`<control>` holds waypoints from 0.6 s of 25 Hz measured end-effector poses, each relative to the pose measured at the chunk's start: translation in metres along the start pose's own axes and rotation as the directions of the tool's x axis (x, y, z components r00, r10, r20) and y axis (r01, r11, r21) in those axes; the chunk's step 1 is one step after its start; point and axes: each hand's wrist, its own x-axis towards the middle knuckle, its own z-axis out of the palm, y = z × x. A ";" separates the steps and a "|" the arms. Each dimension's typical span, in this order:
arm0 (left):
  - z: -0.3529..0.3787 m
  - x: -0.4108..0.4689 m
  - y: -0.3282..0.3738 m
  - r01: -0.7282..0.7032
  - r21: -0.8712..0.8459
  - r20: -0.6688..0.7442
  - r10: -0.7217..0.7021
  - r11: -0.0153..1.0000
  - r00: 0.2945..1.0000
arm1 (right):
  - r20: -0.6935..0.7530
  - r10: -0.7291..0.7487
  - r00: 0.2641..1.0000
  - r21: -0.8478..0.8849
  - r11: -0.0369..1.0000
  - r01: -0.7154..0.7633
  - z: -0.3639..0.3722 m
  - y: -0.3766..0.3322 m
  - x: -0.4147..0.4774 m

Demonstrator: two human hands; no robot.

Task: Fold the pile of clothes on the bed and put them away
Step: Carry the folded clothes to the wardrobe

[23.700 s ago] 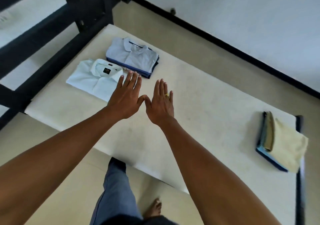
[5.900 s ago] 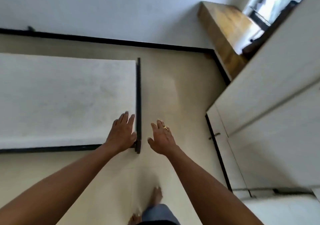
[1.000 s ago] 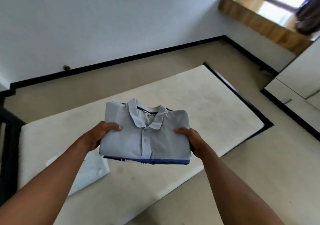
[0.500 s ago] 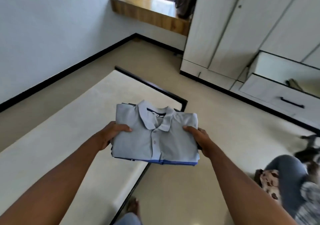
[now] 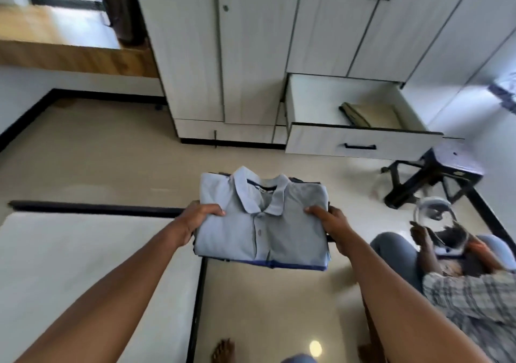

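No readable labels. Left hand point(image 5: 198, 219) and right hand point(image 5: 331, 224) both grip the folded shirts point(image 5: 261, 223); open drawer point(image 5: 360, 145) ahead, stool point(image 5: 435, 172) and seated person point(image 5: 460, 273) nearby.

I get one view: the head camera looks forward and down from standing height, facing the nearby wardrobe point(image 5: 251, 41).

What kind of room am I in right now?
Most likely a bedroom: a bed with a bare pale mattress at lower left, a tall white wardrobe ahead, its open drawer holding a folded garment. The left hand and right hand grip a stack of folded shirts.
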 end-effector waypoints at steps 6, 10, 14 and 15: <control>0.071 0.148 0.110 -0.029 0.073 0.091 0.022 0.997 0.996 | -0.117 0.017 0.993 0.081 0.997 -0.007 -0.067 -0.055 0.136; 0.131 0.245 0.187 -0.027 0.099 0.068 0.020 0.995 0.998 | -0.108 0.023 0.994 0.087 0.996 -0.014 -0.121 -0.108 0.253; 0.175 0.327 0.257 -0.033 0.074 0.040 0.030 0.997 0.999 | -0.105 -0.019 0.994 0.074 0.997 0.027 -0.169 -0.176 0.352; 0.188 0.347 0.275 -0.044 0.066 0.027 0.042 0.997 0.999 | -0.118 -0.032 0.992 0.060 0.997 0.039 -0.181 -0.193 0.379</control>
